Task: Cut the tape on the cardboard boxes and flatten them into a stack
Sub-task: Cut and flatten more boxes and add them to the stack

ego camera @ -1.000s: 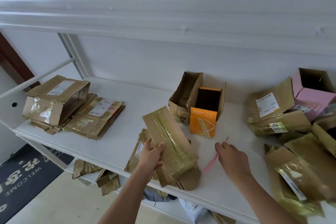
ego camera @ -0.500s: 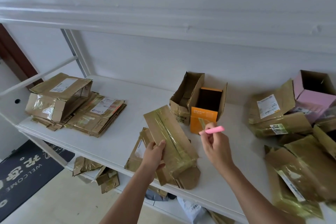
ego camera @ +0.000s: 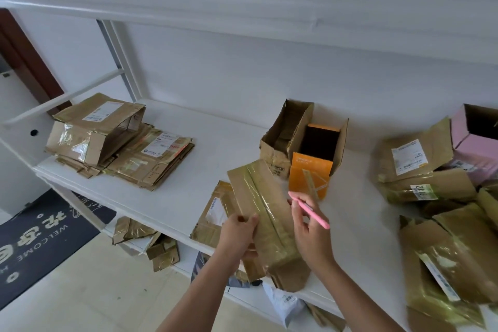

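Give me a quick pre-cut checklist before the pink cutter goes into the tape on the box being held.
1. Taped box steadied: left hand grips its near left edge. Ok.
2. Pink cutter in hand: right hand holds it like a pen. Ok.
3. Tip on the tape seam: close beside it, contact unclear. Cannot tell.
4. Blade extended: too small to see. Cannot tell.
5. Left fingers off the seam: they sit left of it. Ok.
6. Flattened stack ready at shelf's left end. Ok.
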{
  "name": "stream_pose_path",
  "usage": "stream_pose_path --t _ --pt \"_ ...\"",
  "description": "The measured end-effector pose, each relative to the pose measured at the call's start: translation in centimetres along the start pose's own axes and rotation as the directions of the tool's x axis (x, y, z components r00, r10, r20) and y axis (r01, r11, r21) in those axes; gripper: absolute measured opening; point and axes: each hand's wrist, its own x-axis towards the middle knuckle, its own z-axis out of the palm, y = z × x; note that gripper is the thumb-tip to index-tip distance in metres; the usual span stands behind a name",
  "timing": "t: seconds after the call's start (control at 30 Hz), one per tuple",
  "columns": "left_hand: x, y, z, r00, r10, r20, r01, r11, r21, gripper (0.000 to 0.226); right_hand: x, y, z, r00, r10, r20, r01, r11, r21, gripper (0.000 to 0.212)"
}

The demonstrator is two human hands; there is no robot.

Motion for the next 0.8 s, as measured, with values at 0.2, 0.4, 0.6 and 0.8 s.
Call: stream_pose_path --t 0.2,0.4,0.6,0.8 --pt "0.0 -0.1 0.6 1.000 0.024 0.007 -0.024 0.997 0.072 0.039 4.6 -2.2 -0.2 1.000 0.024 0.002 -0.024 0.976 0.218 0.018" --pt "0.5 0.0 1.3 1.000 0.020 0.002 -0.020 0.994 0.111 0.038 8.0 -3.2 2.6 0.990 0.066 0.126 -0.101 0.948 0.302 0.014" --pt "0.8 -0.5 1.7 0.997 0.075 -0.001 -0.074 0.991 0.107 0.044 7.2 -0.7 4.1 0.969 0.123 0.214 -0.165 0.967 0.194 0.006" --pt "0.6 -0.6 2.1 0.992 0.128 -0.008 -0.125 0.977 0.170 0.041 7.9 0.2 3.7 0.971 0.134 0.196 -0.162 0.977 0.136 0.012"
